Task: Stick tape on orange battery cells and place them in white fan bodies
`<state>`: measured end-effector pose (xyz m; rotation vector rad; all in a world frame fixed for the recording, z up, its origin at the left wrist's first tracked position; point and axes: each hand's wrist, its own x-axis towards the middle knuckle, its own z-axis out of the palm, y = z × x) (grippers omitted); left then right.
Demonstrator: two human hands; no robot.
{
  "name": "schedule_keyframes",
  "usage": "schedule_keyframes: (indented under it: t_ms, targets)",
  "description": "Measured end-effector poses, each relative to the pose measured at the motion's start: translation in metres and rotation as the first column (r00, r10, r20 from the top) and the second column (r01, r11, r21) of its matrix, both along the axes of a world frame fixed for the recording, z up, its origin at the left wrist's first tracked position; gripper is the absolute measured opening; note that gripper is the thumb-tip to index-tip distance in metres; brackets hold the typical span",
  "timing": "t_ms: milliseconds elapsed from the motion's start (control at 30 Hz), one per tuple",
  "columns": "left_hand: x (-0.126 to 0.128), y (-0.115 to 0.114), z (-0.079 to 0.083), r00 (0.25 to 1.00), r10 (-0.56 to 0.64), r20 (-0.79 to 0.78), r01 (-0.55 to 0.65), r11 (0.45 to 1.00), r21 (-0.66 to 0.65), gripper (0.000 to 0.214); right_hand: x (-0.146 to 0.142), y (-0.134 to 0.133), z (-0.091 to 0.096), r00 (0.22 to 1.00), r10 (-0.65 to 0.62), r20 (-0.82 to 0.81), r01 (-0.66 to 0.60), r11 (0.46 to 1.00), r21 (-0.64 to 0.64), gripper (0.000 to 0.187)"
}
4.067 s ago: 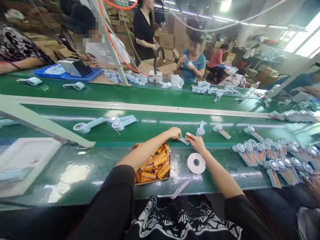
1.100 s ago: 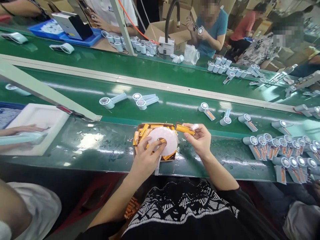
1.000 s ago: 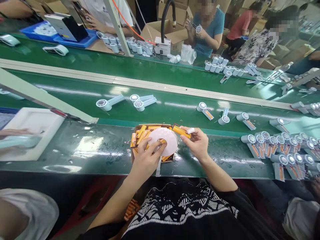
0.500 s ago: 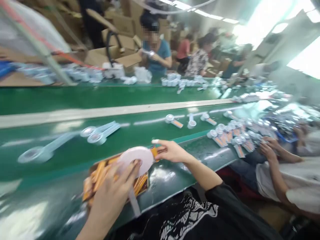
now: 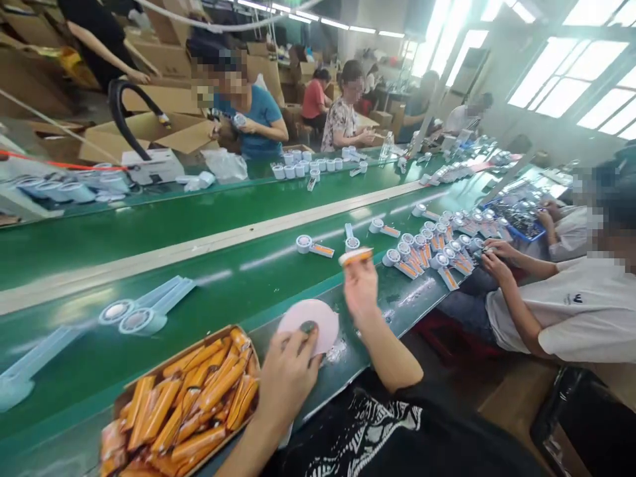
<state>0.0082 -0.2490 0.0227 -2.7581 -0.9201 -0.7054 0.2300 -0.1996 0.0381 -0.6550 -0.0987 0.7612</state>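
Observation:
My left hand grips a flat, pale pink-white roll of tape, with fingers at its dark centre hole. It holds the roll above the bench edge, to the right of a cardboard box heaped with orange plastic-wrapped sticks that look like batteries. Raised over the bench's far edge, my right hand pinches one orange stick with a whitish upper side. Just beyond it on the green belt lie a few light-blue handheld fan bodies, some with orange in the handle.
More fan bodies cluster at right, before a co-worker in a white shirt. Light-blue handles lie on the belt at left. A white rail divides the belt. Several people work across it.
My right hand has left the roll's edge and risen forward with the orange stick. My left hand keeps the roll, now right of the box. The view has turned right.

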Motion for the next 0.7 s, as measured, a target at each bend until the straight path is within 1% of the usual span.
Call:
schedule_keyframes:
  t_ms: [33, 67, 100, 167, 233, 267, 300, 333, 367, 400, 433, 467, 500, 533, 567, 600, 633, 667, 700]
  targets:
    - [0.004, -0.001, -0.011, 0.998, 0.002, -0.06, -0.007, 0.997, -0.082, 0.037, 0.024, 0.004, 0.004, 0.993, -0.117, -0.012, 0.117, 0.993, 0.015, 0.055]
    - [0.006, -0.001, -0.021, 0.991, 0.002, -0.132, -0.024, 0.985, -0.172, 0.041, 0.045, 0.005, 0.004, 0.982, -0.187, 0.008, 0.186, 0.982, 0.016, 0.055]
    - [0.005, 0.0, -0.031, 0.977, -0.005, -0.211, -0.052, 0.963, -0.265, 0.045, 0.062, 0.004, 0.002, 0.975, -0.213, 0.057, 0.212, 0.977, 0.01, 0.056]
    - [0.002, 0.008, -0.042, 0.932, -0.051, -0.36, -0.121, 0.89, -0.439, 0.057, 0.085, -0.009, -0.013, 0.97, -0.18, 0.166, 0.187, 0.982, -0.031, 0.06]
    - [0.005, 0.02, -0.04, 0.893, -0.122, -0.434, -0.155, 0.821, -0.549, 0.061, 0.093, -0.029, -0.036, 0.969, -0.11, 0.223, 0.137, 0.985, -0.106, 0.066]
    - [0.013, 0.028, -0.036, 0.886, -0.152, -0.437, -0.144, 0.806, -0.574, 0.058, 0.094, -0.04, -0.048, 0.97, -0.088, 0.224, 0.123, 0.982, -0.147, 0.069]
    - [0.025, 0.038, -0.029, 0.89, -0.173, -0.422, -0.118, 0.807, -0.579, 0.051, 0.093, -0.05, -0.059, 0.973, -0.076, 0.216, 0.117, 0.976, -0.185, 0.072]
    - [0.043, 0.05, -0.023, 0.899, -0.187, -0.395, -0.08, 0.819, -0.568, 0.046, 0.091, -0.059, -0.07, 0.976, -0.073, 0.204, 0.118, 0.969, -0.218, 0.074]
    - [0.067, 0.064, -0.017, 0.908, -0.197, -0.369, -0.04, 0.837, -0.546, 0.045, 0.089, -0.067, -0.078, 0.979, -0.078, 0.188, 0.124, 0.962, -0.245, 0.076]
    - [0.094, 0.08, -0.012, 0.914, -0.197, -0.354, -0.015, 0.857, -0.515, 0.048, 0.088, -0.074, -0.085, 0.982, -0.091, 0.168, 0.134, 0.955, -0.265, 0.076]
    - [0.126, 0.098, -0.008, 0.917, -0.174, -0.358, -0.022, 0.876, -0.482, 0.055, 0.087, -0.079, -0.091, 0.984, -0.109, 0.143, 0.146, 0.949, -0.279, 0.076]
    - [0.159, 0.116, -0.006, 0.915, -0.126, -0.382, -0.067, 0.889, -0.454, 0.064, 0.087, -0.083, -0.095, 0.985, -0.131, 0.116, 0.159, 0.945, -0.287, 0.075]
    - [0.192, 0.134, -0.005, 0.905, -0.06, -0.421, -0.142, 0.891, -0.432, 0.075, 0.087, -0.086, -0.097, 0.984, -0.154, 0.09, 0.174, 0.942, -0.286, 0.075]
    - [0.223, 0.151, -0.004, 0.885, 0.011, -0.465, -0.23, 0.88, -0.416, 0.084, 0.089, -0.09, -0.099, 0.982, -0.176, 0.07, 0.188, 0.942, -0.279, 0.075]
    - [0.251, 0.167, -0.003, 0.86, 0.071, -0.505, -0.31, 0.859, -0.408, 0.089, 0.09, -0.094, -0.099, 0.979, -0.194, 0.061, 0.203, 0.942, -0.269, 0.075]
    - [0.275, 0.18, -0.002, 0.838, 0.106, -0.535, -0.365, 0.837, -0.406, 0.088, 0.092, -0.098, -0.099, 0.975, -0.211, 0.062, 0.22, 0.941, -0.257, 0.075]
    - [0.294, 0.189, -0.001, 0.824, 0.113, -0.555, -0.39, 0.824, -0.411, 0.084, 0.095, -0.103, -0.1, 0.971, -0.229, 0.071, 0.24, 0.939, -0.248, 0.075]
    - [0.307, 0.196, 0.001, 0.818, 0.097, -0.567, -0.388, 0.821, -0.419, 0.076, 0.097, -0.109, -0.1, 0.965, -0.249, 0.084, 0.262, 0.934, -0.243, 0.075]
    - [0.315, 0.2, 0.003, 0.817, 0.069, -0.573, -0.369, 0.826, -0.427, 0.068, 0.101, -0.115, -0.101, 0.958, -0.271, 0.097, 0.287, 0.926, -0.245, 0.075]
